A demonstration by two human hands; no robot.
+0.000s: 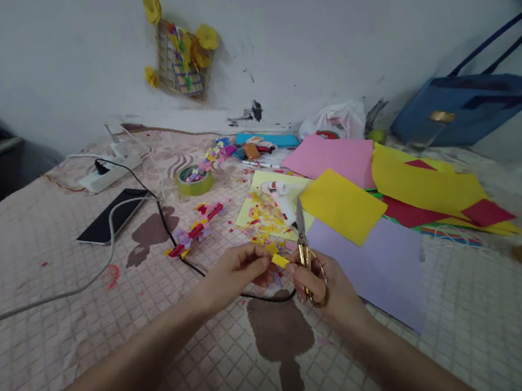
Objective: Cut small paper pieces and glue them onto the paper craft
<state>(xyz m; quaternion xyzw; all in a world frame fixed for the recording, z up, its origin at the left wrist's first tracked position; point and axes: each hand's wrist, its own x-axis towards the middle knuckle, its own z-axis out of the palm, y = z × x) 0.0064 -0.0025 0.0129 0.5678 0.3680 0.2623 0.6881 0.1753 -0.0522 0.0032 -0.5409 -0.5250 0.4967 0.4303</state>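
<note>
Yellow paper piece (280,260), gold-handled scissors (304,252).
My left grip (233,275) pinches the piece; my right grip (331,285) clasps the scissors, blades (300,222) pointing away from me.

scissors (303,245): glossy metal; yellow strip (280,260): matt paper; tape (199,186): glossy plastic

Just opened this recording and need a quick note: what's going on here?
A person's left hand and right hand hold a small yellow piece at their fingertips. The right hand also holds scissors, blades pointing away. Beyond, scraps litter a pale sheet; larger coloured sheets lie to the right.
</note>
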